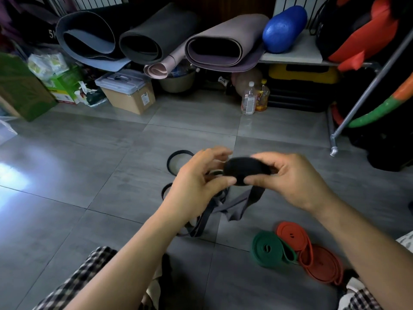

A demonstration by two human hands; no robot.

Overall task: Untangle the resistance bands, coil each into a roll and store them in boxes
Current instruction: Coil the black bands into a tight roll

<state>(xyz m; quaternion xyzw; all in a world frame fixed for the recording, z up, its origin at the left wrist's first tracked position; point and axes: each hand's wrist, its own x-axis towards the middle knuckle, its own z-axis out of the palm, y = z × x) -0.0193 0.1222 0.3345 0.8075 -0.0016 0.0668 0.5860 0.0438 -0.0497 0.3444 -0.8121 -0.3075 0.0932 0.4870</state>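
Centrally, two hands hold one black band [243, 170] above the grey tiled floor [89, 175]. The band is partly wound into a compact roll. The left hand [201, 177] pinches the roll's left end, thumb at the near edge and curled fingers over the far side; its fingertips are blurred. The right hand [290, 177] grips the right end in the same way, thumb below and fingers arched over the top. One unwound tail [234, 204] of the band hangs from the roll in twisted folds down to the floor between the forearms.

Near right on the floor lie three finished coils: one green coil [261, 247] and two red coils [286, 229] [321, 262], each touching or overlapping its neighbour. Beyond the left hand lie two black loops [168, 162] [162, 192], both partly hidden by it.

Along the far wall rest three large rolled mats [89, 34] [154, 34] [223, 41], one small pink roll [156, 71] and, far right, one blue foam roller [283, 27]. Below them stand one lidded box [127, 90] and two bottles [249, 99] [262, 97].
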